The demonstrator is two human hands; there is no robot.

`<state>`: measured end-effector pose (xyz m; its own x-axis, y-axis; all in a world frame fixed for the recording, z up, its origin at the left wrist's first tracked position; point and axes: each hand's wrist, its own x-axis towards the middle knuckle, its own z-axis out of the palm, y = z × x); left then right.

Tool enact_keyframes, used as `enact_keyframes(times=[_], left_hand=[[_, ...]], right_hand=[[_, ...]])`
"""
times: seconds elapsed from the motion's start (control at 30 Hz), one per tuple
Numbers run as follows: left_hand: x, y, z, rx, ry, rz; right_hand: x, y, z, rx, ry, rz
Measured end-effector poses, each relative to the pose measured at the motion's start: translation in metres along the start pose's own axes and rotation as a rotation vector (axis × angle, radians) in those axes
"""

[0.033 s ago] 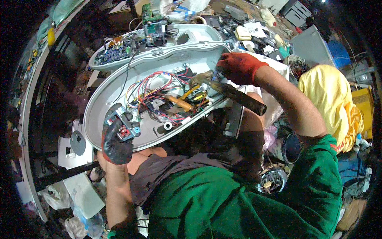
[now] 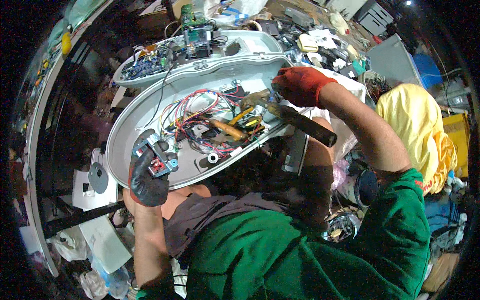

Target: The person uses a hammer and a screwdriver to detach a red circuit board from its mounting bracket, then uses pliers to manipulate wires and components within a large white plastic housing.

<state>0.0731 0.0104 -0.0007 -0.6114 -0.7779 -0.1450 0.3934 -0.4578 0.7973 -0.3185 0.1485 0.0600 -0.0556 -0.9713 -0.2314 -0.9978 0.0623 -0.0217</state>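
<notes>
An open grey plastic housing (image 2: pixel 120 131) rests across my lap. My left hand (image 2: pixel 148 187), in a black and red glove, grips a small metal-framed part (image 2: pixel 156 161) with red pieces inside it, over the housing's left end. At the far right end, my right hand (image 2: pixel 301 86), in a red glove, is closed with curled fingers; what they hold is hidden. Close below it lies a hammer (image 2: pixel 300 120), its dark handle sticking out over the rim. Coloured wires (image 2: pixel 192 107) and an orange-handled screwdriver (image 2: pixel 227 128) lie inside the housing.
Beyond stands the matching housing half (image 2: pixel 255 42) with circuit boards (image 2: pixel 145 65). Scrap electronics (image 2: pixel 320 42) are heaped at the far right. A yellow cloth-covered bulk (image 2: pixel 407 120) stands right of my arm, with a can of wires (image 2: pixel 342 227) below. A metal rail (image 2: pixel 37 150) runs along the left.
</notes>
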Motion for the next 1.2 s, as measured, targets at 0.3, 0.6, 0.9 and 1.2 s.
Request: enact_keyframes(times=[0.3,0.6,0.9,1.2], left_hand=[[-0.010,0.000,0.003,-0.070,-0.014,0.051],[-0.008,0.005,0.001,-0.184,0.208,-0.066],[-0.002,-0.002,-0.007,-0.314,-0.054,-0.020],[-0.003,-0.002,-0.006,-0.371,-0.140,0.007]], right_hand=[[-0.050,-0.110,-0.041,0.155,0.117,-0.241],[0.024,-0.058,0.026,-0.182,-0.102,-0.307],[0.070,-0.062,0.105,-0.399,-0.241,-0.428],[0.064,-0.072,0.054,-0.314,-0.254,-0.316]])
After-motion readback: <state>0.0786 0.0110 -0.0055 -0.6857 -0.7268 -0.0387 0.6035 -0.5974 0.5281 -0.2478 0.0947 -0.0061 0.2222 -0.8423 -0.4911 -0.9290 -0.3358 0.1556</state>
